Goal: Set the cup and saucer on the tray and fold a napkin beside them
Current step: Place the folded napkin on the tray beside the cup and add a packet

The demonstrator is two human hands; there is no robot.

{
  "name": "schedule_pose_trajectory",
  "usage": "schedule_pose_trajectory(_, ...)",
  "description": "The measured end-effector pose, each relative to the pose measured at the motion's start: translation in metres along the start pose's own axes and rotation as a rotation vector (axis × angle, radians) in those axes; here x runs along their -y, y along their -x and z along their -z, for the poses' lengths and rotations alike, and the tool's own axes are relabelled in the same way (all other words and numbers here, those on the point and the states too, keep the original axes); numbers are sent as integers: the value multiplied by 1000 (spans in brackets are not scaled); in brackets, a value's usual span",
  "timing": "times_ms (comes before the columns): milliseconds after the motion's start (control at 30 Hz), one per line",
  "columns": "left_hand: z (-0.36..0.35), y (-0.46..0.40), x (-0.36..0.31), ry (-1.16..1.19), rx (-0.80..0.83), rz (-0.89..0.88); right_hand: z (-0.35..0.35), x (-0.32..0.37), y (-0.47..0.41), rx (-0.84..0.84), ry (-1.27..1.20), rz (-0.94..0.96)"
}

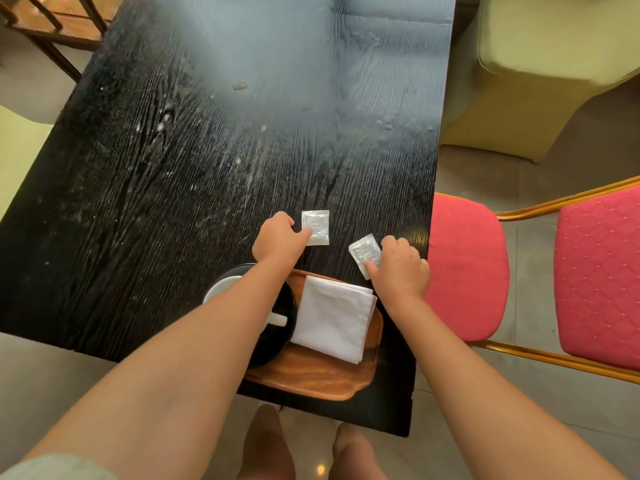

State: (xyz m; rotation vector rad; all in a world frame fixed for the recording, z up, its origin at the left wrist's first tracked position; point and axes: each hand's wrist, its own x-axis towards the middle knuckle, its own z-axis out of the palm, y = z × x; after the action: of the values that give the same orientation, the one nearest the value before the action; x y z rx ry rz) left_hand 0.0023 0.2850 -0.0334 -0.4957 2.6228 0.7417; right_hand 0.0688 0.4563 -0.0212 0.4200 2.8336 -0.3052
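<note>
The counter (173, 168) is black with streaked woodgrain. The tray (311, 379) is warm brown wood, the napkin (332, 320) plain white, the saucer (277, 341) black. Two chair cushions (464, 271) are pink-red; one shows a diamond quilt pattern.

Two bare forearms reach forward and away from the viewer, side by side, both palms facing down. The left hand (278, 240) sits slightly farther out, its fingers curled under and its thumb stretched to the right, tip pressed on a small packet (315, 227). The right hand (401, 268) is nearer (well apart from the left), knuckles up, fingers bent, pinching a second packet (364, 254) at its left side. Two bare feet show below, between the arms.
</note>
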Motion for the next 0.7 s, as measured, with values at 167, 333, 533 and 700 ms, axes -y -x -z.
schedule_pose_trajectory(167, -10, 0, -6, 11, 22, -67, -3, 3, -6, 11, -158, -114)
schedule_pose_trajectory(333, 3, 5, -14, 241, 92, -50, 10, -3, -7, 79, -559, -283)
schedule_pose_trajectory(533, 38, 61, -21, 617, 254, -91, 57, 20, 28, 0, -1191, -151)
schedule_pose_trajectory(700, 58, 111, -18, 833, 380, -87, 66, 37, 62, 61, -1306, -264)
